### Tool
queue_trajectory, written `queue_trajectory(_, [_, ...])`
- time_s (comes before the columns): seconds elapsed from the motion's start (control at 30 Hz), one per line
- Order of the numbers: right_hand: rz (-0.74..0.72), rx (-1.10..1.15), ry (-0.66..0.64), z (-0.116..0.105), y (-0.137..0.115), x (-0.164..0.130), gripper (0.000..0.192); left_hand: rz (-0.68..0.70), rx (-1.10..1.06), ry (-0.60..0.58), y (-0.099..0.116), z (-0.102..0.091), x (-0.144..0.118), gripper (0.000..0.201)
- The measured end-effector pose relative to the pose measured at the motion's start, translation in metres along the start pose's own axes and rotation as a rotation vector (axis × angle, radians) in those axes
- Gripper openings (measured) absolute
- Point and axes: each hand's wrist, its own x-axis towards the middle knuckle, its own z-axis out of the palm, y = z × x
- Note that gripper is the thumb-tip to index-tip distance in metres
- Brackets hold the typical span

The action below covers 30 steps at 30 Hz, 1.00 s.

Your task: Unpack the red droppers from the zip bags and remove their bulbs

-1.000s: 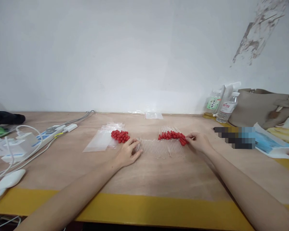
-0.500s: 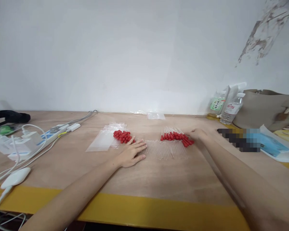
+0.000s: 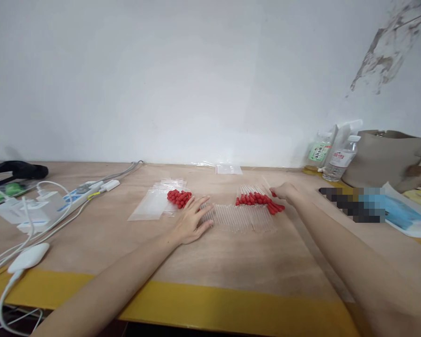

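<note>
In the head view, my left hand [image 3: 190, 223] lies with fingers spread at the left end of a row of clear thin tubes [image 3: 240, 218]. Just beyond its fingertips is a pile of red rubber bulbs [image 3: 178, 198], beside flat clear plastic bags [image 3: 148, 204]. My right hand [image 3: 286, 193] is closed in a pinch on a dropper [image 3: 273, 191], whose red bulb shows at the fingertips and whose thin tube points up and left. Directly left of that hand lies a group of droppers [image 3: 254, 198], red bulbs toward me and tubes pointing away.
A power strip [image 3: 77, 194] with white chargers [image 3: 38, 210] and cables occupies the left. Plastic bottles [image 3: 341, 159], a grey-brown bag [image 3: 389, 159] and a blue packet [image 3: 403, 208] stand or lie on the right. A small clear bag [image 3: 228, 169] rests near the wall.
My right hand has lifted slightly, and a dropper now shows in its fingers above the group. The left hand's fingers have drawn back a little to the left on the tubes.
</note>
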Motion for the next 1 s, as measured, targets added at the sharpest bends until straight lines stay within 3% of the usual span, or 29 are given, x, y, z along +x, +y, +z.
queue_trajectory(0.1, [-0.04,0.021,0.016,-0.007,-0.023,-0.02,0.024,-0.008,0.018,0.099,0.0,0.002,-0.002,0.045])
queue_trajectory(0.17, [-0.154,0.051,0.047,-0.006,-0.04,-0.045,0.025,0.007,0.045,0.129,0.0,0.001,-0.002,0.046])
queue_trajectory(0.23, [-0.522,0.005,0.125,-0.002,-0.056,-0.075,0.027,0.039,0.09,0.125,0.001,0.0,0.001,0.044])
queue_trajectory(0.33, [-0.771,-0.082,0.236,0.008,-0.074,-0.118,0.02,0.1,0.148,0.107,0.007,0.0,0.008,0.043])
queue_trajectory(0.47, [-0.876,-0.05,0.339,0.021,-0.086,-0.147,0.015,0.158,0.175,0.126,0.016,0.006,0.017,0.033])
queue_trajectory(0.63, [-0.951,-0.016,0.35,0.03,-0.087,-0.149,0.013,0.165,0.198,0.157,0.02,0.011,0.019,0.019])
queue_trajectory(0.8, [-0.978,-0.077,0.361,0.029,-0.087,-0.148,0.015,0.221,0.225,0.126,0.021,0.01,0.018,0.021])
queue_trajectory(1.0, [-1.116,-0.115,0.354,0.024,-0.079,-0.147,0.019,0.295,0.226,0.106,0.019,0.011,0.016,0.027])
